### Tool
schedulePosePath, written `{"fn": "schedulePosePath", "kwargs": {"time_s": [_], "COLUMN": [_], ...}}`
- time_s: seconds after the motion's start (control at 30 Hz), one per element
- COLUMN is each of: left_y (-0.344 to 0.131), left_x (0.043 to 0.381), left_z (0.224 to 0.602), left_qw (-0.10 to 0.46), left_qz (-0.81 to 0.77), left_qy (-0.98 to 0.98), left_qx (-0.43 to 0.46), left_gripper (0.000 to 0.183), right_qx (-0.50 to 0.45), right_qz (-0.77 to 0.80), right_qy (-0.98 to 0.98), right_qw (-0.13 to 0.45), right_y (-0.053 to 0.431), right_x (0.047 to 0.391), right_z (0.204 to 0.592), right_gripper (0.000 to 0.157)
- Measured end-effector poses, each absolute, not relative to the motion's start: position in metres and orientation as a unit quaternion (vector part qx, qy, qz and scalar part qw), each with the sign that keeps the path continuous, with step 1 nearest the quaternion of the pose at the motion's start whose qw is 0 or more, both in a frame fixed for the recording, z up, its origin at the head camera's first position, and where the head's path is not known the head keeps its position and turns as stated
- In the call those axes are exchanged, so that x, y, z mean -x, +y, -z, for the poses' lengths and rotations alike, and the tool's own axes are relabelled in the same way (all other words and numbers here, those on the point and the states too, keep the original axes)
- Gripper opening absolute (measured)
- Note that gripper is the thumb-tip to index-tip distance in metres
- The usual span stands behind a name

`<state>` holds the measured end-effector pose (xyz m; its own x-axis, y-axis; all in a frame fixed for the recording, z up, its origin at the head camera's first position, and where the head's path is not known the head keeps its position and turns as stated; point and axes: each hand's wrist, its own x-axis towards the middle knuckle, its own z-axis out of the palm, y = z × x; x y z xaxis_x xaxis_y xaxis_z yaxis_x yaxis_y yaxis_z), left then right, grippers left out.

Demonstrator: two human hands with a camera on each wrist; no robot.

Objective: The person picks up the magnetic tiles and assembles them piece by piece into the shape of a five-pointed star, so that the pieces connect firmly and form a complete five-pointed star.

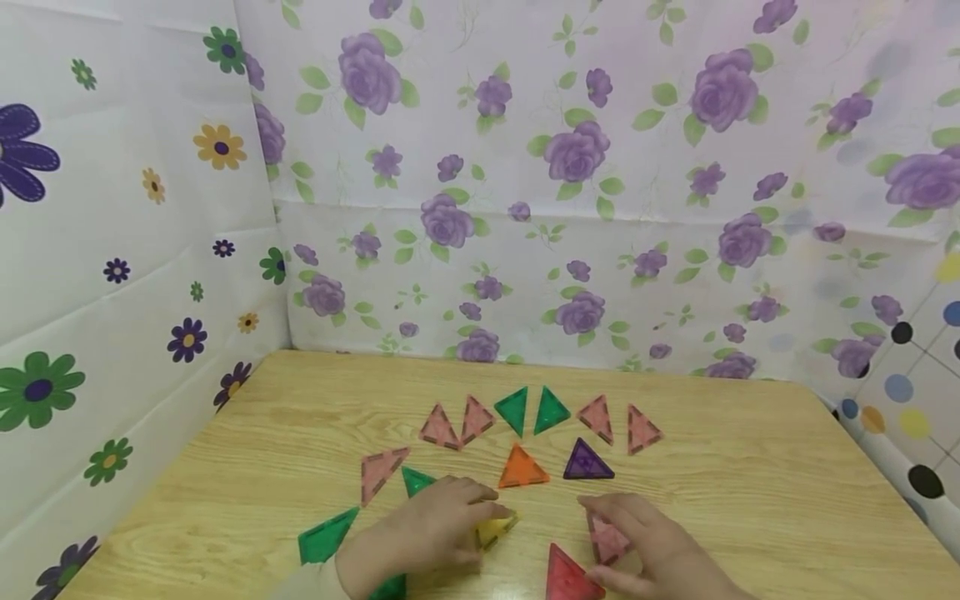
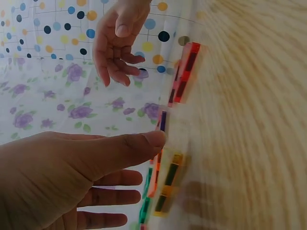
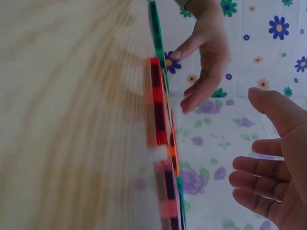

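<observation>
Zero grips closed, both hands releasing nothing, holding nothing: I am noting left hand (image 1: pixel 441 523) hovering over yellow triangular tile (image 1: pixel 495 528), right hand (image 1: pixel 654 543) over pink triangular tile (image 1: pixel 606 542). Low sideways sweep could be knocking tiles askew.

Tabletop (image 1: pixel 757 483): light wood grain, flat translucent triangles spread on it. Far row, left to right: two pink triangles (image 1: pixel 441 428), two green triangles (image 1: pixel 552 412), two more pink ones (image 1: pixel 643 431). Just nearer: orange triangle (image 1: pixel 522 470), purple triangle (image 1: pixel 588 462) to its right. Left side: single pink piece (image 1: pixel 379 472), three green pieces (image 1: pixel 326 537), two partly hidden. Near middle: yellow triangle (image 1: pixel 493 528), partly covered. Right of it: red triangle (image 1: pixel 568 575), pink tile (image 1: pixel 606 542) just beside.
</observation>
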<state>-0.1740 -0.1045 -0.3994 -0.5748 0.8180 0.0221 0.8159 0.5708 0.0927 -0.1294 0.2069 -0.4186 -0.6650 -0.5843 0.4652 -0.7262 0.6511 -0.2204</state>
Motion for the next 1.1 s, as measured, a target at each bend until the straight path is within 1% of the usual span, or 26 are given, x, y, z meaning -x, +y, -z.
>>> {"fn": "schedulePosePath", "kwargs": {"time_s": [0.07,0.1,0.13,0.17,0.2,0.3,0.33,0.4,0.53,0.63,0.8,0.87,1.03,1.1], "left_y": [-0.104,-0.105,-0.105,-0.104,-0.104,-0.103,-0.103,-0.102,-0.098,-0.096,-0.091,-0.089,-0.084,-0.082], "left_x": [0.175,0.176,0.176,0.177,0.177,0.178,0.178,0.177,0.175,0.173,0.167,0.166,0.163,0.162], "left_z": [0.403,0.405,0.407,0.408,0.41,0.414,0.416,0.418,0.421,0.424,0.429,0.43,0.432,0.434], "left_qw": [0.01,0.009,0.005,0.001,-0.006,-0.024,-0.03,-0.04,-0.046,-0.05,-0.064,-0.072,-0.093,-0.107], "left_qz": [-0.043,-0.04,-0.038,-0.036,-0.032,-0.029,-0.029,-0.03,-0.04,-0.048,-0.065,-0.065,-0.045,-0.039], "left_qy": [0.887,0.888,0.888,0.886,0.885,0.881,0.879,0.878,0.878,0.879,0.876,0.875,0.873,0.869], "left_qx": [-0.459,-0.458,-0.459,-0.462,-0.464,-0.472,-0.475,-0.477,-0.475,-0.472,-0.473,-0.474,-0.477,-0.481], "left_gripper": [0.056,0.057,0.057,0.056,0.056,0.05,0.047,0.042,0.039,0.037,0.034,0.034,0.036,0.036], "right_qx": [-0.362,-0.365,-0.381,-0.398,-0.417,-0.462,-0.47,-0.468,-0.454,-0.445,-0.455,-0.452,-0.436,-0.428], "right_qz": [-0.213,-0.213,-0.209,-0.204,-0.193,-0.151,-0.141,-0.13,-0.11,-0.108,-0.105,-0.1,-0.097,-0.103], "right_qy": [-0.899,-0.9,-0.894,-0.887,-0.879,-0.85,-0.843,-0.846,-0.861,-0.866,-0.853,-0.856,-0.873,-0.876], "right_qw": [0.124,0.108,0.107,0.112,0.125,0.202,0.22,0.221,0.199,0.199,0.233,0.23,0.196,0.196], "right_y": [0.205,0.205,0.203,0.202,0.201,0.197,0.196,0.195,0.195,0.195,0.193,0.193,0.193,0.193], "right_x": [0.129,0.13,0.132,0.133,0.135,0.14,0.141,0.141,0.139,0.137,0.138,0.139,0.138,0.138], "right_z": [0.422,0.425,0.429,0.433,0.437,0.45,0.454,0.459,0.463,0.463,0.464,0.464,0.462,0.462], "right_gripper": [0.061,0.059,0.054,0.049,0.048,0.046,0.046,0.054,0.054,0.051,0.042,0.04,0.042,0.04]}}
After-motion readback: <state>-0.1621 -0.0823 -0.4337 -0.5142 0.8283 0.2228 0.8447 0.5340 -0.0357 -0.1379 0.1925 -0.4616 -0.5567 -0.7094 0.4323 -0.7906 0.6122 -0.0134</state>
